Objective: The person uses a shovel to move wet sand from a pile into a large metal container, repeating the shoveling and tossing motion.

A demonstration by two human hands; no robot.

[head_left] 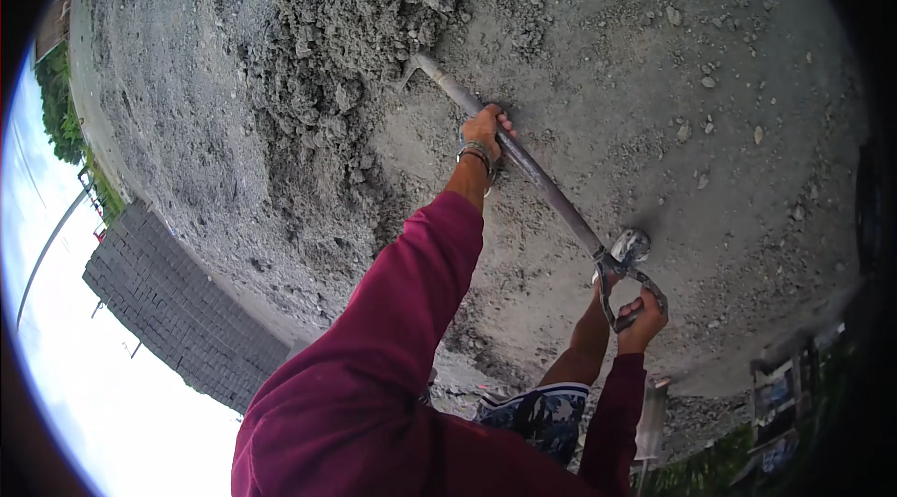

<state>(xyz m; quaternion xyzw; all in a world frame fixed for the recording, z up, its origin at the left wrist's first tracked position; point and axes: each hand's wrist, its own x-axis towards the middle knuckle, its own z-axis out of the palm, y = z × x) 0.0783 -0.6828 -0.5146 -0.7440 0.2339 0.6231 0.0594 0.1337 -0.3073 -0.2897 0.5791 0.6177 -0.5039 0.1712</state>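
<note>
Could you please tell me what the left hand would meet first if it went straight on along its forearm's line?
Beyond the shaft it holds, the left hand would probably meet the grey, rubble-strewn ground, though depth is unclear.

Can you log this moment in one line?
left hand: grips shovel shaft | right hand: grips D-handle | shovel head: at grey heap

The shovel's shaft (551,187) is a worn grey-brown, mottled with pale scuffs, and its looped handle (605,299) is blackish. The sleeves (383,310) are plain maroon. The shorts (545,420) are dark blue with a paler leafy print and a white-and-blue striped hem. The heap (327,58) is dark grey, speckled; the ground (729,207) is lighter grey, dotted with pale stones. Stacked blocks (187,310) form a grey grid, the trees (58,114) are green, and the sky (121,394) is white and pale blue.
</note>
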